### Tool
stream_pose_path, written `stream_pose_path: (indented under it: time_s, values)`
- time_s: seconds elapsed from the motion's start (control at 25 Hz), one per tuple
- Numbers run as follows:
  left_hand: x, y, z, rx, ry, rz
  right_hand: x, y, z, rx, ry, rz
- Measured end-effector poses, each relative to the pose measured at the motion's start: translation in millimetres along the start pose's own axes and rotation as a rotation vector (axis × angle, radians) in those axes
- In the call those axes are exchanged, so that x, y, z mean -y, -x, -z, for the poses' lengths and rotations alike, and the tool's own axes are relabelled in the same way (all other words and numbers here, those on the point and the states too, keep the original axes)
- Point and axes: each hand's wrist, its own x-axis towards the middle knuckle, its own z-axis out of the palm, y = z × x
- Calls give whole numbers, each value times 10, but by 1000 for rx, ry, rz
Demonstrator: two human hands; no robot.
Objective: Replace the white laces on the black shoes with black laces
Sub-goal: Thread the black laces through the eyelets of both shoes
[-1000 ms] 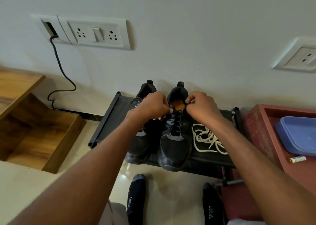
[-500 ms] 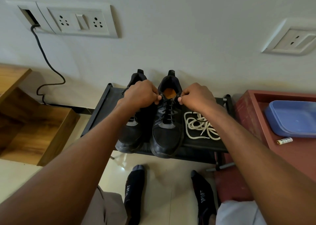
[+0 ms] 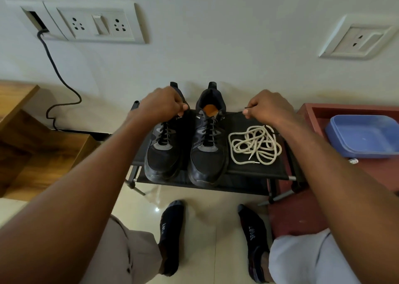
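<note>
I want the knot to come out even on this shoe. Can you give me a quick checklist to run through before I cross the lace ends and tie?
1. Left hand pinches a black lace end: ok.
2. Right hand pinches the other black lace end: ok.
3. Both ends equal in length: cannot tell.
4. Right shoe laced in black up to the top eyelets: ok.
5. White laces lie on the rack, clear of the shoes: ok.
6. Left shoe tied: cannot tell.
</note>
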Motion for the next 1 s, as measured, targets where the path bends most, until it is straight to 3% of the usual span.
stream_pose_path:
  time_s: [0.24,0.6,0.68,0.8,0.88,0.92,1.0]
  values:
    - [35,203,372,-137,-22,54,40,125,230,-70,36,-92]
    - [170,321,151,-158,-47,220,47,335,37,-81,-8,-245]
    - [113,314,202,-127,95,217,80,292,98,17,-122,-247]
    - [-19,345,337,-106,185,182,193,259,265,363,-416,-254]
    - [-106,418,321,-37,108,138,263,344,331,524,-344,-176]
    - [-140,443,260,16,57,119,264,371,316,518,-246,-141]
    - [-164,424,121,67,-53,70,207,381,193,257,-26,-25]
